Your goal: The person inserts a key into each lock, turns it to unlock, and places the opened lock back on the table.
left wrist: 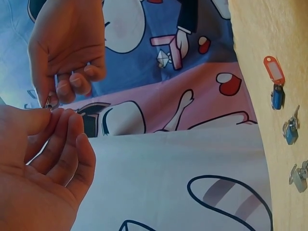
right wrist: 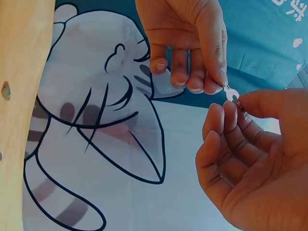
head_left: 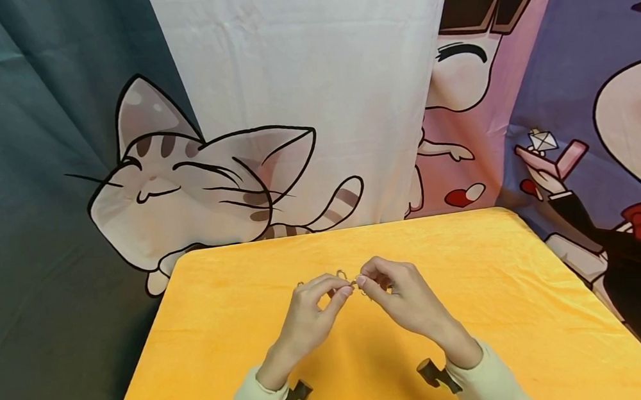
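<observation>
My left hand (head_left: 308, 314) and right hand (head_left: 411, 297) meet fingertip to fingertip above the yellow table. A small silver key (right wrist: 231, 93) spans the gap between them in the right wrist view. The left thumb and fingers pinch the key at its lower end. Around its head runs a metal split ring (right wrist: 240, 107), which the right thumb and forefinger grip. The left wrist view shows only a sliver of the ring (left wrist: 48, 102), the fingers covering most of it. Behind the fingertips in the head view, a small loop (head_left: 342, 274) peeks out, its kind unclear.
On the tabletop in the left wrist view lie a red key tag (left wrist: 274, 70) by a small dark blue item (left wrist: 277, 97), a blue item with metal parts (left wrist: 291, 130) and a grey metal piece (left wrist: 299, 177). A cartoon-printed curtain (head_left: 313, 65) hangs behind the table (head_left: 224, 338).
</observation>
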Demonstrator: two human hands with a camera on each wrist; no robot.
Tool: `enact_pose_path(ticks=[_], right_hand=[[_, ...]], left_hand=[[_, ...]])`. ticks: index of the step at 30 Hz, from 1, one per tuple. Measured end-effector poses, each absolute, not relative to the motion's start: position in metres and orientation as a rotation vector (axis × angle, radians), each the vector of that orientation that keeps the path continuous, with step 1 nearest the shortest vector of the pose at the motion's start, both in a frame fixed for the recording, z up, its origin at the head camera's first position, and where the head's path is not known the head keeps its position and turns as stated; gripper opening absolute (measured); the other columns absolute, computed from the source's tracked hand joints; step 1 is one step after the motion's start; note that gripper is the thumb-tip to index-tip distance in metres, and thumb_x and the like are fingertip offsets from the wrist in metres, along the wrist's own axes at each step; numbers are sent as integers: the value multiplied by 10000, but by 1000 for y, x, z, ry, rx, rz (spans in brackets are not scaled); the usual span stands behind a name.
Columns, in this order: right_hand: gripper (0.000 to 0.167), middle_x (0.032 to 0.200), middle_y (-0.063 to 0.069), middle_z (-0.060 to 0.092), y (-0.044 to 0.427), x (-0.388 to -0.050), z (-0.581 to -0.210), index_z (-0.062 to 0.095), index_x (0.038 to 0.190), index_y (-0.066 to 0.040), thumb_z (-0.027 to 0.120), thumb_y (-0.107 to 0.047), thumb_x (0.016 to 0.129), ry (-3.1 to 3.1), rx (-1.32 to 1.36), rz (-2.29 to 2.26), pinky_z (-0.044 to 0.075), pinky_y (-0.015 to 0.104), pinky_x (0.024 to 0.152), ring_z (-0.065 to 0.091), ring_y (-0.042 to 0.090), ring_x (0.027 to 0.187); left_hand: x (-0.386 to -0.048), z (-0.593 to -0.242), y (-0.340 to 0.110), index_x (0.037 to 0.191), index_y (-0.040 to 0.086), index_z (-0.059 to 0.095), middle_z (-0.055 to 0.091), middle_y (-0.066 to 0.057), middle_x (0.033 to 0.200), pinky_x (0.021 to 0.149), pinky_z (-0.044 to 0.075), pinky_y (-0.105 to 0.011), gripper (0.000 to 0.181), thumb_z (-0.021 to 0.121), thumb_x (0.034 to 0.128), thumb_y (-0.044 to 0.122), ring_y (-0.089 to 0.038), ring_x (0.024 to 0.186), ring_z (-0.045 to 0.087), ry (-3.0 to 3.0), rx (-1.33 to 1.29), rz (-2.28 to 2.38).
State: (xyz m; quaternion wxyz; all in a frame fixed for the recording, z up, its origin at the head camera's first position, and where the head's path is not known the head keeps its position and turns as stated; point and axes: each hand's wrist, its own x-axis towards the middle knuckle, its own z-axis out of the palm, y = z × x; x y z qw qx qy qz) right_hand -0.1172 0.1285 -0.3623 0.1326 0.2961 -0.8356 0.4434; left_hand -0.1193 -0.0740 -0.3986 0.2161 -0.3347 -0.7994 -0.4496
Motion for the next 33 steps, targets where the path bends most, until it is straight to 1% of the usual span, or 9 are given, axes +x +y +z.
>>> enact_pose_path(ticks=[2, 3, 6, 13, 17, 22, 26, 29, 33], right_hand=[[81, 748, -110, 607, 129, -118, -363, 662, 943, -225, 607, -180, 983, -2425, 856, 1287, 443, 226, 513, 498, 33, 595], [78, 746, -108, 608, 130, -118, -364, 660, 943, -228, 609, -183, 982, -2425, 856, 1289, 441, 226, 511, 496, 34, 592], [70, 739, -110, 599, 130, -118, -366, 657, 939, -229, 615, -190, 979, -2430, 849, 1298, 440, 221, 512, 495, 43, 589], [81, 753, -138, 599, 130, -118, -367, 664, 934, -235, 608, -204, 984, -2477, 821, 1292, 479, 213, 586, 519, 34, 637], [78, 767, -125, 618, 131, -118, -369, 670, 947, -207, 603, -212, 988, -2479, 814, 1300, 480, 216, 570, 527, 35, 632], [64, 776, -82, 639, 134, -120, -369, 655, 950, -216, 603, -216, 988, -2451, 821, 1310, 473, 217, 565, 528, 36, 632], [26, 861, -108, 644, 133, -119, -367, 642, 989, -231, 642, -224, 964, -2436, 835, 1292, 504, 218, 615, 565, 30, 733], [110, 941, -124, 643, 132, -118, -365, 634, 1040, -237, 677, -254, 940, -2459, 849, 1286, 534, 236, 657, 583, 32, 824], [161, 981, -94, 667, 130, -117, -365, 645, 1077, -223, 691, -269, 929, -2484, 893, 1294, 554, 265, 692, 587, 35, 838]], left_hand=[[-120, -398, -75, 985, 132, 709, 693, 23, 861, 695, 538, -264, 97, 614, 969, 141, -56, 772, 592, -2196, -930, -1255], [-120, -398, -75, 984, 130, 707, 692, 20, 861, 689, 533, -252, 93, 616, 967, 131, -58, 769, 589, -2184, -931, -1257], [-121, -398, -76, 978, 129, 700, 687, 22, 858, 691, 527, -232, 83, 621, 962, 111, -58, 764, 588, -2152, -929, -1269], [-123, -394, -77, 954, 139, 686, 681, 22, 843, 697, 515, -213, 74, 626, 959, 95, -61, 758, 579, -2121, -917, -1287], [-123, -391, -77, 945, 134, 682, 687, -19, 824, 692, 512, -214, 79, 619, 962, 89, -64, 749, 576, -2122, -928, -1291], [-124, -389, -78, 934, 139, 681, 678, -7, 804, 682, 509, -211, 88, 613, 968, 95, -55, 731, 567, -2131, -931, -1288], [-125, -388, -78, 915, 130, 680, 670, 9, 797, 668, 508, -209, 85, 617, 968, 107, -54, 718, 560, -2139, -941, -1279], [-124, -386, -77, 913, 120, 683, 672, 25, 814, 665, 511, -208, 79, 625, 966, 125, -51, 721, 563, -2158, -949, -1269], [-124, -383, -76, 932, 123, 685, 670, 28, 823, 663, 514, -209, 76, 621, 970, 134, -47, 724, 567, -2182, -970, -1265]])
